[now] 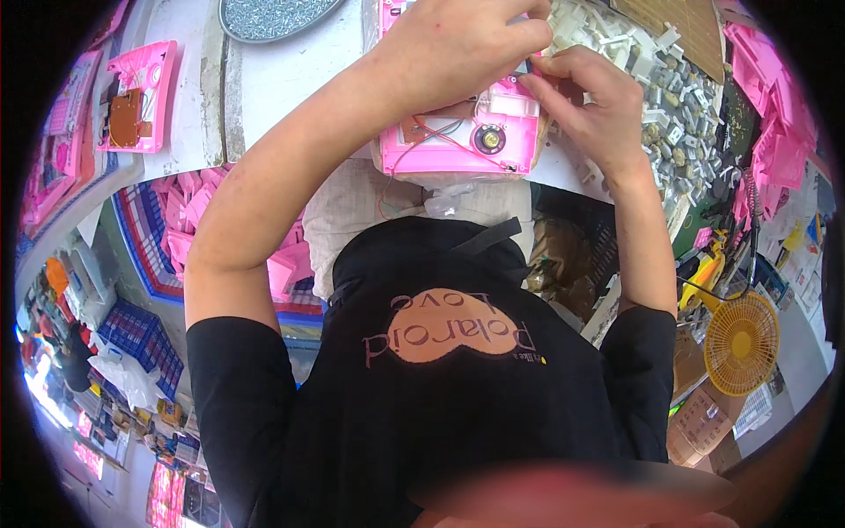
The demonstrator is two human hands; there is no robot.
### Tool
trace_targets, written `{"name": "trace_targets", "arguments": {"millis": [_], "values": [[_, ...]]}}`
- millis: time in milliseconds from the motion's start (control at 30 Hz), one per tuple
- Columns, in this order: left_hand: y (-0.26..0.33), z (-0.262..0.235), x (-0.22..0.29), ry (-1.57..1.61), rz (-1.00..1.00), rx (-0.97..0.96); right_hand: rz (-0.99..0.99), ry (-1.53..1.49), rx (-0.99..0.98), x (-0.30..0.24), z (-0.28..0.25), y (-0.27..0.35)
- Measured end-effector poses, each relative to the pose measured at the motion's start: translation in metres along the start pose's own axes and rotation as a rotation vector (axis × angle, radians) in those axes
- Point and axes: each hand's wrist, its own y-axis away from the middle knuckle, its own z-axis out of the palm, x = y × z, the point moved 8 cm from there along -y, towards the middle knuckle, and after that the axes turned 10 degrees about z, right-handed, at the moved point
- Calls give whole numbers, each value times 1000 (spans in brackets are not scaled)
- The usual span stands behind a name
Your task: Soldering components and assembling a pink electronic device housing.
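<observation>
A pink plastic casing (440,161) lies at the table's front edge on a clear plastic wrap. In it sit a small round speaker (489,138), red and dark wires (431,132) and a white translucent part (513,106). Over the casing's upper right part, the fingers of my left hand (480,44) are bent and pressed together. Opposite it, my right hand (594,97) pinches with thumb and forefinger at the casing's right edge. Something small and greyish shows between the fingertips of both hands, too covered to name. My left forearm crosses above the casing's left part.
A grey tray of small screws (277,16) stands at the back left. Another pink casing with a brown board (132,114) lies further left. Small white plastic parts (673,106) are heaped right of my hand. Pink parts fill a blue crate (150,246) below; a yellow fan (742,345) stands at right.
</observation>
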Motion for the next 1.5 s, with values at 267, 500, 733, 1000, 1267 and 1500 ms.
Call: {"name": "trace_targets", "arguments": {"millis": [267,500,733,1000,1267,1500], "values": [[0,-1,2,-10,12,16,-244,150,51,-16,-8,0],[-2,-1,2,1,-36,-18,-158,174,-24,-18,-4,-4],[-4,-1,0,14,-51,-23,92,-47,-109,6,0,-6],[-2,1,-1,41,-46,3,173,-24,-170,12,1,-7],[2,4,-4,79,-15,42,112,-21,-138,7,-1,-4],[0,-3,-1,135,2,5,360,-322,-294,46,9,-6]]}}
